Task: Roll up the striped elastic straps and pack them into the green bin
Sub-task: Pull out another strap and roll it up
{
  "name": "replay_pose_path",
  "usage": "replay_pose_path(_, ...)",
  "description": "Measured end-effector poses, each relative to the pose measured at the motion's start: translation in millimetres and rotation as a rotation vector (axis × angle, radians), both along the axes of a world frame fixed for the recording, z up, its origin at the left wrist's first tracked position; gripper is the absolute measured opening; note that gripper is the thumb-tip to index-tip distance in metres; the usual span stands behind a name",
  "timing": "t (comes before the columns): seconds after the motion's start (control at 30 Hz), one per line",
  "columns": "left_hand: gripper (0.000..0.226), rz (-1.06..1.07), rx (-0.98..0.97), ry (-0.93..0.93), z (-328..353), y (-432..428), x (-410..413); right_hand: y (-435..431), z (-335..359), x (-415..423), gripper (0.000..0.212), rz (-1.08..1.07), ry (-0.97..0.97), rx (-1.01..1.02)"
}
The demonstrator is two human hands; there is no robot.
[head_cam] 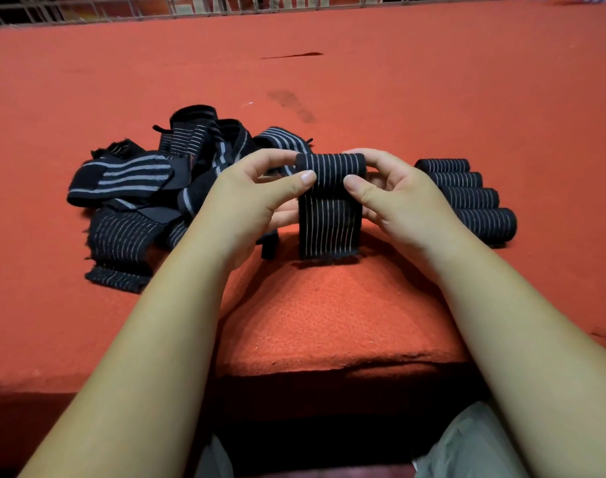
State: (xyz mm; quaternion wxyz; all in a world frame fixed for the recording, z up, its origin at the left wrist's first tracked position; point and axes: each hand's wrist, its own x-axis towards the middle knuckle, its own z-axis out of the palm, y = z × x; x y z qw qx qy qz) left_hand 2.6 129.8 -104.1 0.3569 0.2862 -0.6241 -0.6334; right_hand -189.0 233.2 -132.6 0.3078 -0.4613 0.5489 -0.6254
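Both hands are on one strap (330,215), held centred between them, just above the red cloth (432,98).
- left hand (253,198): thumb on the near face of the rolled part, fingers curled round behind it, pinching the left end.
- right hand (398,198): same on the right end, thumb in front and fingers behind.
- The top of the strap is wound into a roll between the thumbs. The flat tail hangs straight down from the grip. Its lower edge is at or just over the cloth; can't tell if it touches.

Around the grip:
- Left, just beside the left hand: loose pile (146,201) of unrolled straps, tangled. Its right edge runs behind and under the left fingers, and a short black tab (268,246) sticks out below the left wrist.
- Right, just beyond the right hand: four rolled straps (470,197) lying in a row, touching each other, apart from the held strap.
- Beyond the grip: wide bare cloth out to a wire rail (191,8) at the far edge, with a dark stain (291,105) partway.
- Toward the person: a strip of bare cloth under the forearms, then the front edge (329,360) of the table.
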Motion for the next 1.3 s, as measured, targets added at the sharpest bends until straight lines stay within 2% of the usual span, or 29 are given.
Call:
replay_pose_path(0.23, 0.029, -0.011, -0.071, -0.003, 0.1, -1.4, 3.3, 3.1, 3.1, 1.1, 0.030, 0.028, -0.032, -0.003)
replay_pose_path(0.4, 0.031, -0.029, -0.060, -0.006, -1.1, -0.7, 1.8, 3.0, 2.8, 1.0, 0.025, -0.025, 0.036, -0.019)
replay_pose_path(0.53, 0.023, -0.001, -0.063, -0.022, -1.6, -0.3, 1.2, 2.1, 0.9, -0.5, 0.026, -0.026, 0.044, -0.029)
replay_pose_path(0.77, 0.017, 0.026, -0.080, -0.013, -0.4, -0.3, 0.6, -1.5, 2.9, 3.5, 0.020, -0.033, -0.060, -0.002)
replay_pose_path(1.03, 0.028, -0.044, 0.021, 0.026, -0.3, -1.3, -1.0, 0.5, 2.9, 0.9, 0.017, -0.105, -0.038, 0.005)
replay_pose_path(1.17, 0.029, 0.002, 0.020, 0.010, -2.2, -1.3, -1.5, 0.6, 2.2, -0.6, 0.023, -0.078, -0.072, -0.034)
replay_pose_path(1.3, 0.022, 0.027, -0.042, 0.019, -3.0, -3.2, -0.9, -0.5, 2.4, 0.6, 0.026, -0.051, -0.090, 0.012)
